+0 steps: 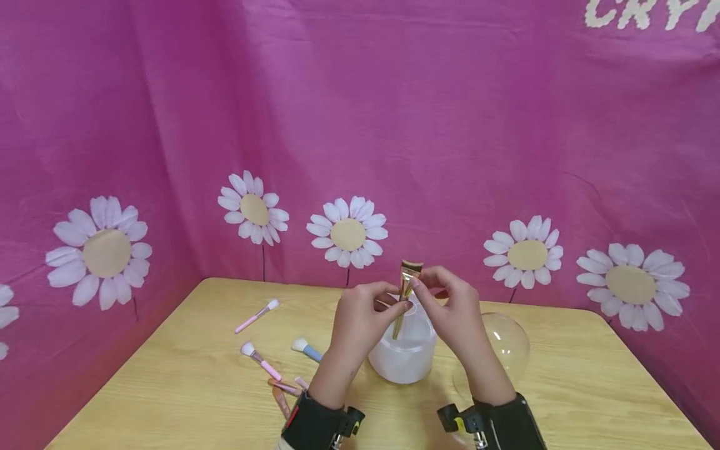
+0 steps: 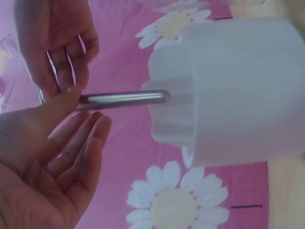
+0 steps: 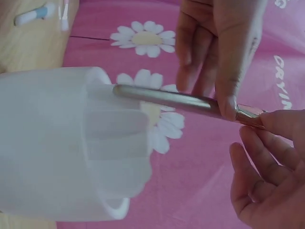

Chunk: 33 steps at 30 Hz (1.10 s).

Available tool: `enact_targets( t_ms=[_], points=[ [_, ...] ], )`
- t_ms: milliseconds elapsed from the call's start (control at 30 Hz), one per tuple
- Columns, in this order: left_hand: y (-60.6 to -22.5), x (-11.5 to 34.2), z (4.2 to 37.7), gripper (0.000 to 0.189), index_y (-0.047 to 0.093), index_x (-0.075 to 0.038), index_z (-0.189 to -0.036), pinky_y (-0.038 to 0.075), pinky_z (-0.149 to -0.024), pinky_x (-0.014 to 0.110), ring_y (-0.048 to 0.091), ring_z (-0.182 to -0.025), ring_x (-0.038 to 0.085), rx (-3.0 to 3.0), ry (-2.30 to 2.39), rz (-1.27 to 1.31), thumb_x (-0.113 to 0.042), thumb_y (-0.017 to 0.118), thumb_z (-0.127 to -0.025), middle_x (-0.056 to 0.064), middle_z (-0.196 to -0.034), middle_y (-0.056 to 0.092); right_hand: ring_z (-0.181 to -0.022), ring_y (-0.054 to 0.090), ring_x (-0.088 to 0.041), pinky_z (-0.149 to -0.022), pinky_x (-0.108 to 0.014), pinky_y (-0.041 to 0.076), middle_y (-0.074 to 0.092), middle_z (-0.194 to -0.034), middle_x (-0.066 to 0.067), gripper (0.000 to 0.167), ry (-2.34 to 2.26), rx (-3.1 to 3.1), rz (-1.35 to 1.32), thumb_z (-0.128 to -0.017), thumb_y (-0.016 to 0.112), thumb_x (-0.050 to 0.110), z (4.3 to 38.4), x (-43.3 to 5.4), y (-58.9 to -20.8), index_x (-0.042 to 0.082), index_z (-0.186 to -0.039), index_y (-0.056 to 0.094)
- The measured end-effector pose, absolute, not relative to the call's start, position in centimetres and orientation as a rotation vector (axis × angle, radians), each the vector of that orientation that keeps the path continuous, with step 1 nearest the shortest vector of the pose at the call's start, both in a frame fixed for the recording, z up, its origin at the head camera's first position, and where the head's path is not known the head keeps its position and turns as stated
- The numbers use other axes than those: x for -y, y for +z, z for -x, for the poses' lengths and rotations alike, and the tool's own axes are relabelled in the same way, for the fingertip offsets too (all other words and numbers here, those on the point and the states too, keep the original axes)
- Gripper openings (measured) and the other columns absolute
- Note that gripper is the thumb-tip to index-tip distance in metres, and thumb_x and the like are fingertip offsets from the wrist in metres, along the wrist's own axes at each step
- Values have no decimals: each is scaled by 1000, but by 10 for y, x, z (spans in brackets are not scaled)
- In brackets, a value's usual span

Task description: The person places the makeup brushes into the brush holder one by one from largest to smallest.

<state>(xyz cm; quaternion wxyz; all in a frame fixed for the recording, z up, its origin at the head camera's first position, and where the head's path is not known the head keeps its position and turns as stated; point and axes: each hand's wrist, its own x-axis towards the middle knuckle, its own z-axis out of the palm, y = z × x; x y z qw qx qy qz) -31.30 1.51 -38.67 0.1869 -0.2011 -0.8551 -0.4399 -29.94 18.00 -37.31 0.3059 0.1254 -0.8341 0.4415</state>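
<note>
A gold makeup brush [image 1: 406,281] stands nearly upright above a white translucent brush holder [image 1: 402,362], bristles up and handle end near the holder's opening. My left hand [image 1: 362,319] pinches its handle between thumb and fingers. Higher up, close to the bristles, my right hand [image 1: 452,306] pinches the same brush. In the left wrist view the metallic handle [image 2: 126,99] points at the scalloped insert [image 2: 171,95] inside the holder. The right wrist view has the handle tip [image 3: 119,90] by the holder's rim [image 3: 102,76]; whether it touches cannot be told.
Left on the wooden table [image 1: 169,375] lie a pink brush [image 1: 255,317], another pink-handled brush [image 1: 261,361], a blue-handled brush [image 1: 306,349] and several brown and pink ones near my left wrist. A clear dome [image 1: 506,344] sits right of the holder. Behind hangs a pink daisy cloth [image 1: 394,125].
</note>
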Motion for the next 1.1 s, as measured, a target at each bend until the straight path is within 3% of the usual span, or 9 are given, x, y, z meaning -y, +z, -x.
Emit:
enact_targets(
  t_ms=[133,300,467,767,1100],
  points=[
    [-380,-9,309,36,78,-14,-110,56,-66,27,74,-77,14,2451,-1190,552,-35,86,-82,-1,-90,77,-79,64,-10,-68,-21,52,74,-88,-9,11,1173,2116,-274,-95,72,12,293,-186,-363,2,-98,73],
    [-376,-8,309,43,77,-10,-109,55,-71,34,72,-88,20,2571,-1032,485,-41,86,-81,3,-97,77,-78,62,-1,-67,-13,48,75,-91,-12,13,1182,2039,-179,-94,73,12,291,-195,-349,1,-101,74],
    [-385,-13,310,48,76,-7,-107,55,-73,39,69,-94,23,2688,-938,452,-42,88,-77,5,-101,76,-82,65,-9,-71,-16,50,76,-92,-11,14,1162,2098,-153,-94,74,14,289,-194,-352,3,-101,74],
    [-397,-17,312,38,77,-8,-107,56,-77,38,68,-93,20,2715,-963,451,-33,88,-80,3,-100,76,-83,72,-22,-72,-16,52,76,-91,-11,13,1080,2230,-177,-93,75,14,288,-188,-360,3,-100,75],
    [-395,-12,312,36,79,-10,-110,56,-80,41,69,-98,22,2744,-937,467,-31,86,-82,3,-103,76,-87,70,-27,-81,-43,59,75,-93,-14,19,1023,2429,-179,-96,71,16,292,-187,-365,0,-104,75]
  ],
)
